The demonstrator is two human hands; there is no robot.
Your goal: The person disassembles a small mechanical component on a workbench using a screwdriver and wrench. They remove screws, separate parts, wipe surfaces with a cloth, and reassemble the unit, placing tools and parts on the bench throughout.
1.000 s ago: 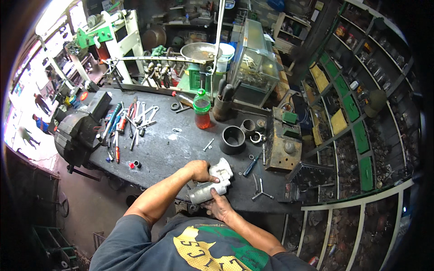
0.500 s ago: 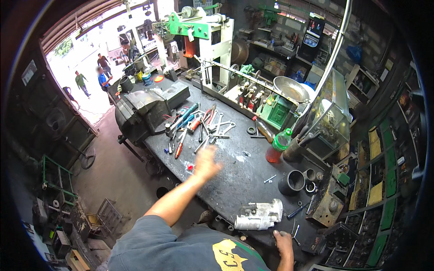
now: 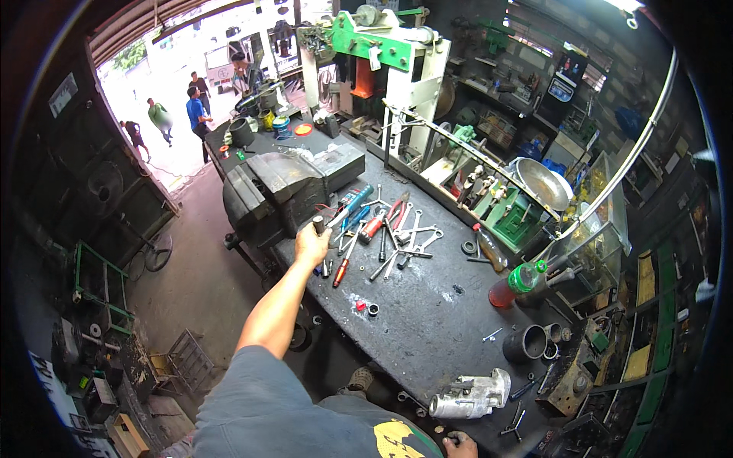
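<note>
My left hand (image 3: 311,246) is closed around the dark head end of a hammer (image 3: 318,224), whose blue-green handle points away over the bench. Beside it lie several hand tools: a red-handled screwdriver (image 3: 340,273), red-handled pliers (image 3: 400,206) and a loose pile of metal wrenches (image 3: 416,233). My right hand (image 3: 460,444) is low at the bench's near edge, its fingers curled and partly cut off by the frame; whatever they hold, if anything, is hidden. Just beyond it rests a silvery cast-metal motor housing (image 3: 471,395). A small red cap (image 3: 360,305) and a dark socket (image 3: 373,310) sit mid-bench.
A large bench vise (image 3: 282,187) stands at the far left corner. Along the right side are a green-capped bottle of red liquid (image 3: 515,286), a dark metal cylinder (image 3: 525,345) and a rusty metal block (image 3: 569,374). A green-and-white press (image 3: 374,46) rises behind. People stand outside the doorway.
My left hand has moved away and left, from over the bench middle to the hammer, and closed on its head. My right hand is lower in the picture. The whole view has shifted.
</note>
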